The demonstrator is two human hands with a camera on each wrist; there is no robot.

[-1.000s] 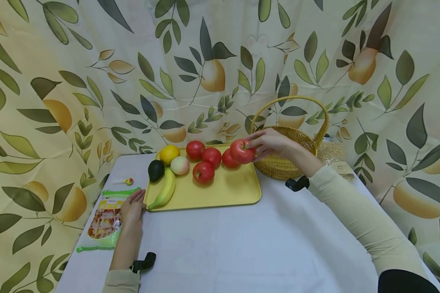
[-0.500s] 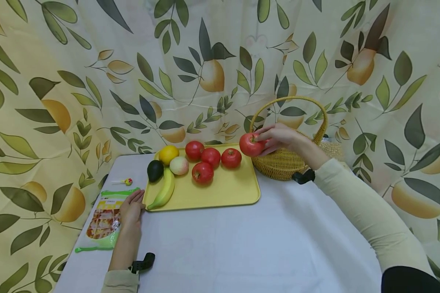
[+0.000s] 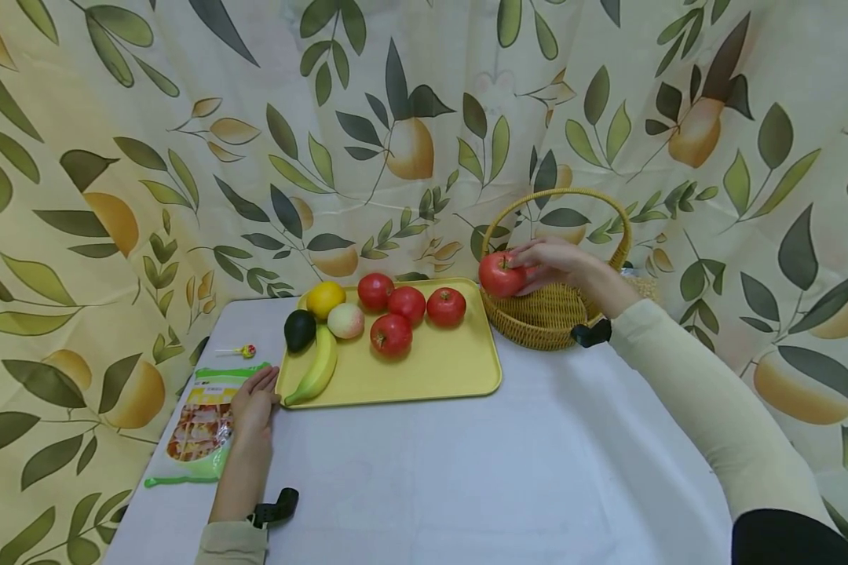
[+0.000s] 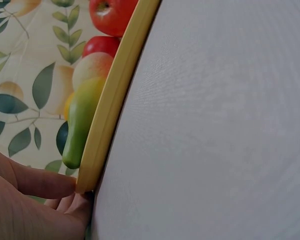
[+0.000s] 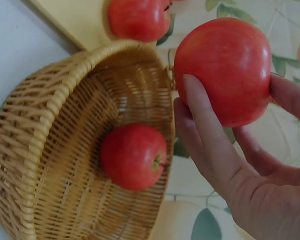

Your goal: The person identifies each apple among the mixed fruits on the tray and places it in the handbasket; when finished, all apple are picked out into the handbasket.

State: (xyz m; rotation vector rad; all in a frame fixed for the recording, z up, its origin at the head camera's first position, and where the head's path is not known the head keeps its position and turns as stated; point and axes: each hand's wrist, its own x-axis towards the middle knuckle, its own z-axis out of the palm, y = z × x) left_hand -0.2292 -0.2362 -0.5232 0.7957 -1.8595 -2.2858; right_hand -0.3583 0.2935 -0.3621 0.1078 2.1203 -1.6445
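Note:
My right hand [image 3: 557, 263] holds a red apple [image 3: 500, 275] between thumb and fingertips, up at the left side of the wicker basket [image 3: 537, 339]. The right wrist view shows another red apple [image 5: 134, 156] inside this basket. Fingers straight, my left hand [image 3: 252, 402] lies along the left front corner of the yellow tray [image 3: 410, 386], the thumb touching its edge. Several red apples [image 3: 392, 336] sit on the tray. At its left end are a peach [image 3: 346, 320], a lemon [image 3: 326, 299], an avocado [image 3: 300, 330] and a banana [image 3: 316, 369].
A green-and-white food packet [image 3: 201, 431] lies to the left of my left hand, with a lollipop [image 3: 247, 351] beyond it. The basket's tall handle [image 3: 568, 191] arches over its opening. A clear bag [image 3: 641, 284] shows partly behind the basket. A patterned curtain hangs behind.
My right hand has carried the apple rightward from over the tray's right end to the basket's left side. My left hand stays at the tray corner.

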